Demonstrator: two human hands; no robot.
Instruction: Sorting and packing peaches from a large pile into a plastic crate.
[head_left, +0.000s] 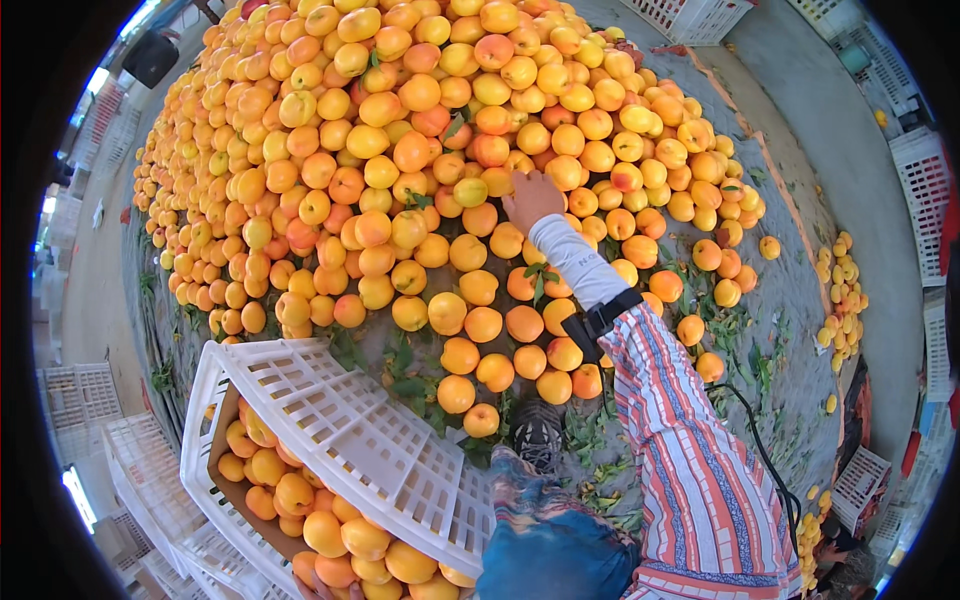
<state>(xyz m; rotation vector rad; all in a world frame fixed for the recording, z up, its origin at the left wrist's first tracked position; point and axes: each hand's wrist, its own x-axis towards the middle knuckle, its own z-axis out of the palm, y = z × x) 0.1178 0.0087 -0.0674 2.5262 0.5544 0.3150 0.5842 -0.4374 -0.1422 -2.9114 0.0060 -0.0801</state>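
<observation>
Hundreds of round orange-yellow fruit (330, 170), heaped on a grey sheet (800, 290). Heap highest toward the sheet's far edge, thinning to single fruit near its near edge; probably it simply slumps as round things do, the outliers having rolled free.

Right hand (537, 203) out at the heap's near slope, back upward, fingers (522, 186) bent down among the fruit. Partly curled; palm side hidden, so cannot tell whether they have hold of one. Reaching from above looks sensible: a pull from the side might bring neighbours down.

White crate (390, 450) near the sheet's near-left corner, tipped over, one slatted wall turned upward. Fruit inside, against a brown liner (225, 435), likely there to spare the skins from the hard plastic. Crate's right end meets the blue cloth (550, 545) over the leg, perhaps a brace for it. The tilt probably keeps the mouth within easy reach.

Left hand (320, 585) barely in view, low beside the crate's fruit; fingers mostly cut off, so opening and hold cannot be told. Seems placed to steady either crate or contents. Leaves (765, 365) strewn toward the sheet's right edge.
</observation>
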